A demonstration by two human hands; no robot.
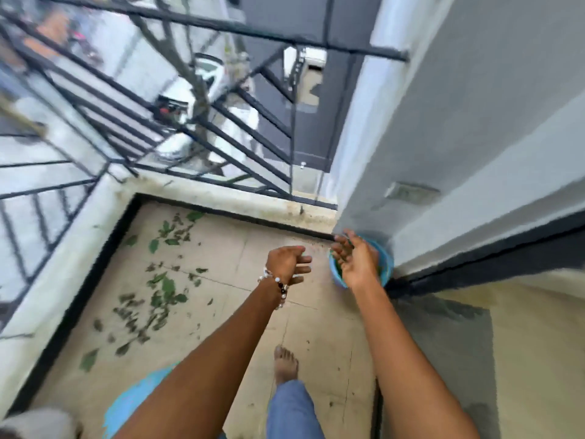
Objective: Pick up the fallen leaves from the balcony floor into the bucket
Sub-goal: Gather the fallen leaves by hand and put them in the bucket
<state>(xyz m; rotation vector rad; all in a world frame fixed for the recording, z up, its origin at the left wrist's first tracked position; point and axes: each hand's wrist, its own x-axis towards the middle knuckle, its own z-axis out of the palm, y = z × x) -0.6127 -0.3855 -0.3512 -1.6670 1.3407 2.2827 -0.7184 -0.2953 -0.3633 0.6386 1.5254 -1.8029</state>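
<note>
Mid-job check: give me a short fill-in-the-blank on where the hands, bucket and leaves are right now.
1. The right hand is stretched out over the round ____ plastic bucket.
2. The beaded bracelet is worn on the ____ wrist.
3. The scattered green fallen leaves lie on the beige tiled balcony floor, on the ____ side of the view.
4. Neither the left hand nor the right holds any ____.

Missing words: blue; left; left; leaves

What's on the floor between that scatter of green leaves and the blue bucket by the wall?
In the head view, mostly bare beige tile with a few dark specks. The left hand hangs above that stretch, between the leaves and the bucket.
</note>
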